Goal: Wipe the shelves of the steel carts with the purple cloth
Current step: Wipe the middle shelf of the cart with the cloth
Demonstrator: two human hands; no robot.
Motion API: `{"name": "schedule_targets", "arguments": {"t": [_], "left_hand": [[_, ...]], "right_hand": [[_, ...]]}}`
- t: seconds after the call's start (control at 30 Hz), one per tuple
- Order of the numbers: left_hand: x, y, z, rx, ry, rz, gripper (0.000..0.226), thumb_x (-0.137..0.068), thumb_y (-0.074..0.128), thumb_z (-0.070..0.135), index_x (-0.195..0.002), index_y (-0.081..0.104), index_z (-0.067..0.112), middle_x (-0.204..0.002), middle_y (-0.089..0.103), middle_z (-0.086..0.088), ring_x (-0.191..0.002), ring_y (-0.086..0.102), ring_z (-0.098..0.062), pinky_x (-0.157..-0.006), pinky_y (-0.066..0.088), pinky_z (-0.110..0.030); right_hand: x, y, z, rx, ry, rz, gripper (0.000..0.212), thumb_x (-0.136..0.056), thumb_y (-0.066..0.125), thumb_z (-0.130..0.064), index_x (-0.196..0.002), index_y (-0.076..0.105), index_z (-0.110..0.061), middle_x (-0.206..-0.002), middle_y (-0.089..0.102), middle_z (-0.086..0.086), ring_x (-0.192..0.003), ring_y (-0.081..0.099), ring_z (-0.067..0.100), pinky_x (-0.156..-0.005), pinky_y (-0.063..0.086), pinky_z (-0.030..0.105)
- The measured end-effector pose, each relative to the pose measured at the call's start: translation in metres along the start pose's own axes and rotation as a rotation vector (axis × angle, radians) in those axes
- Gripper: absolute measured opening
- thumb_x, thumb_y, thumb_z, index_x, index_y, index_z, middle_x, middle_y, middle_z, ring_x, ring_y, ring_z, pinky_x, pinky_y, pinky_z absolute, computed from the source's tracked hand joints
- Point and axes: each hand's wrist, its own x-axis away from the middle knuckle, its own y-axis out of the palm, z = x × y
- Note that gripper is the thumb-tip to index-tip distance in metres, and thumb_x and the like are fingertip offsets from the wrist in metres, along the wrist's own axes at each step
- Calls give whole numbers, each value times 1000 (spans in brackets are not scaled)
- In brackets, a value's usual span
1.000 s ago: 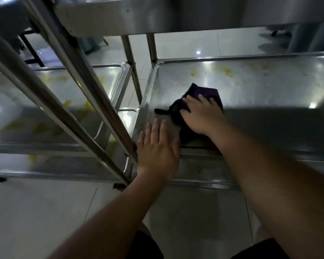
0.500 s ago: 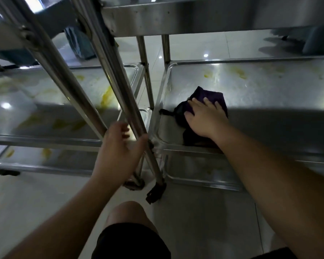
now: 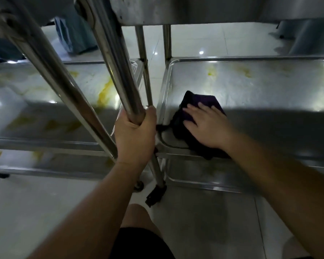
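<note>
Now the right hand [image 3: 207, 126] presses flat-fingered on the purple cloth [image 3: 198, 101]; yellow stains [image 3: 211, 72] lie beyond it, probably unwiped, while the left hand [image 3: 134, 135] grips the cart post [image 3: 120, 71].

A commercial kitchen area: food-stained steel carts [image 3: 251, 86] on glossy tiled floor [image 3: 195, 42].

Left hand [image 3: 134, 135] near centre, fingers curled tight in a grip, forearm stretched forward. Right hand [image 3: 207, 124] farther right, palm down, fingers straight and spread.
</note>
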Motion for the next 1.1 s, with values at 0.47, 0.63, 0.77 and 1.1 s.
{"name": "schedule_targets", "arguments": {"t": [0.47,0.63,0.77,1.1], "left_hand": [[-1,2,-1,3,66,1,33,-89,67,36,-74,53,10,-60,54,-2,-56,56,-17,-56,47,-27],[3,2,3,-20,0,24,37,-87,66,41,-75,52,8,-62,56,-9,-56,58,-21,-56,50,-33],[7,3,11,-67,-19,57,50,-84,63,44,-79,56,-5,-65,59,-20,-54,58,-20,-51,52,-30],[12,4,25,-100,-39,84,37,-96,64,17,-82,57,-17,-64,58,-22,-52,56,-13,-49,49,-21]], "right_hand": [[-33,15,-83,-100,-236,-80,60,-104,25,-53,-162,26,-40,-172,16,-16,-160,3,14,-129,1,45],[26,23,-65,-120,-241,-43,57,-107,26,-55,-163,15,-46,-170,13,-25,-158,4,5,-127,-3,35],[61,22,-48,13,-230,52,69,-102,26,-67,-163,25,-36,-170,22,-17,-158,11,9,-129,6,38],[101,24,-7,134,-311,339,53,-92,72,-51,-128,71,-13,-134,70,6,-125,65,28,-103,53,48]]}}
